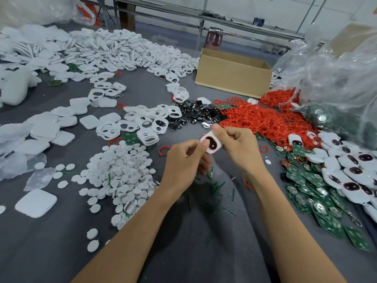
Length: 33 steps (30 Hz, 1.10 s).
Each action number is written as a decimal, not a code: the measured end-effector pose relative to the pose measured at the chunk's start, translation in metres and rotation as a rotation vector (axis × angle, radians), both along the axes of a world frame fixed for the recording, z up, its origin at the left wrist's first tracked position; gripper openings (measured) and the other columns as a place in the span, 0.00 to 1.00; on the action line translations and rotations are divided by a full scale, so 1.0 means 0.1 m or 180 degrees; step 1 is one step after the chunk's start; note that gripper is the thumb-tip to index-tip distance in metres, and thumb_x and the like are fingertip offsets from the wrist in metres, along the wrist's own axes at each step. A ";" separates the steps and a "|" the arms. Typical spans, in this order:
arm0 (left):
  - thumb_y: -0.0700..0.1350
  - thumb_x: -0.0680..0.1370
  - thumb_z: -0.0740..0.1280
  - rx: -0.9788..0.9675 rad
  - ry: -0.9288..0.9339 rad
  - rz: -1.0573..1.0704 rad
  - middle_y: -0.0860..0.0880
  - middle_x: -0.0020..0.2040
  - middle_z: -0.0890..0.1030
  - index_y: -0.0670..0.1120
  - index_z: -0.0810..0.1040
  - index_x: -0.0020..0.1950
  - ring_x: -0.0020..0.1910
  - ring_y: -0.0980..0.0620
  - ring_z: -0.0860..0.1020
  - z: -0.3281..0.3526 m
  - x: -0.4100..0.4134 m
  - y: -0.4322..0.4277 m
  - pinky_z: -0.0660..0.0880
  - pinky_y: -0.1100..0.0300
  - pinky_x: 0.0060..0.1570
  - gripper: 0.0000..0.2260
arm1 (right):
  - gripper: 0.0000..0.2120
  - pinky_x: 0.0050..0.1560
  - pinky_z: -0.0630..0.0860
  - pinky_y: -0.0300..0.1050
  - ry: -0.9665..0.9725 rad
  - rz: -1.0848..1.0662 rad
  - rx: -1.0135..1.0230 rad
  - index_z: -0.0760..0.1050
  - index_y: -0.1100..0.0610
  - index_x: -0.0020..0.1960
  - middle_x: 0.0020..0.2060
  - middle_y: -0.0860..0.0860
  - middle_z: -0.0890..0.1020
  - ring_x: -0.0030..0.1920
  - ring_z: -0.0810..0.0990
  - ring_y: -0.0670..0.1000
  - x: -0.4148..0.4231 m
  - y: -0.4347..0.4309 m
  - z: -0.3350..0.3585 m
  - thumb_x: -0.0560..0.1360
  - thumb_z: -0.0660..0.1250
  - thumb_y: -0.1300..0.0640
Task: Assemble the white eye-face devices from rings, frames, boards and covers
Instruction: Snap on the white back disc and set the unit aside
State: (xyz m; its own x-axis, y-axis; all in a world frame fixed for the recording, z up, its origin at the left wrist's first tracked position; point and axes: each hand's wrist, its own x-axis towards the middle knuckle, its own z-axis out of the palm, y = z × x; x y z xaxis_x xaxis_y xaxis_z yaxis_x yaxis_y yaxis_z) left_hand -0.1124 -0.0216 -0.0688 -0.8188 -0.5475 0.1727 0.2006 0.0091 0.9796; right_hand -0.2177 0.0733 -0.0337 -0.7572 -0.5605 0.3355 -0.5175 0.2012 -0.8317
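Two hands on one piece, up above the middle of the desk (51,252): the left hand (183,158) pinches the device (211,142) at its near-left end, thumb tip flat on the white face, other fingers curled under. The right hand (238,148) grips the far end, thumb on top, fingers wrapped behind. The device is held clear of the surface, tilted, its black eye window rimmed in red and facing up. Under the wrists, green slivers (214,186) lie scattered toward the near edge. Left of the hands sits a heap of white discs (122,170); beyond that, open frames (146,123) in a loose pile, and flat covers (40,127) spread out to the left edge. Past the hands, shiny black lenses (189,115) touch a big tangle of red rings (265,117) that runs off to the right. Green boards (306,186) fan along the right edge, with finished devices (350,170) heaped on them. At the far side stands a cardboard box (232,78), and clear bags (336,68) bulge in the far right corner.
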 end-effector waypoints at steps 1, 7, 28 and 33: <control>0.47 0.81 0.64 -0.0070 -0.0031 0.0013 0.46 0.31 0.81 0.42 0.79 0.38 0.26 0.50 0.77 0.00 0.00 0.00 0.74 0.60 0.26 0.15 | 0.28 0.32 0.57 0.45 -0.0055 -0.0039 0.0009 0.66 0.67 0.29 0.24 0.54 0.64 0.28 0.59 0.48 -0.01 0.00 0.00 0.78 0.65 0.47; 0.46 0.82 0.62 -0.0099 -0.0039 0.0025 0.48 0.27 0.80 0.44 0.80 0.37 0.24 0.54 0.74 0.03 0.02 -0.03 0.70 0.64 0.26 0.15 | 0.21 0.29 0.64 0.36 -0.0836 0.0621 0.0271 0.75 0.65 0.39 0.26 0.54 0.73 0.25 0.68 0.45 0.00 0.00 0.06 0.83 0.54 0.54; 0.46 0.82 0.61 0.0491 -0.0129 0.0819 0.52 0.24 0.74 0.45 0.74 0.34 0.24 0.55 0.70 0.02 -0.01 -0.11 0.65 0.64 0.22 0.17 | 0.07 0.32 0.77 0.40 -0.1473 0.1254 0.0081 0.72 0.68 0.53 0.33 0.55 0.83 0.29 0.81 0.49 0.18 -0.08 0.02 0.77 0.59 0.72; 0.47 0.82 0.62 0.0500 -0.0072 0.0853 0.52 0.25 0.73 0.47 0.73 0.33 0.25 0.53 0.69 0.01 -0.01 -0.12 0.65 0.63 0.23 0.17 | 0.06 0.31 0.75 0.43 -0.1349 0.1084 -0.0214 0.73 0.67 0.51 0.30 0.55 0.81 0.26 0.79 0.49 0.24 -0.10 0.00 0.76 0.60 0.74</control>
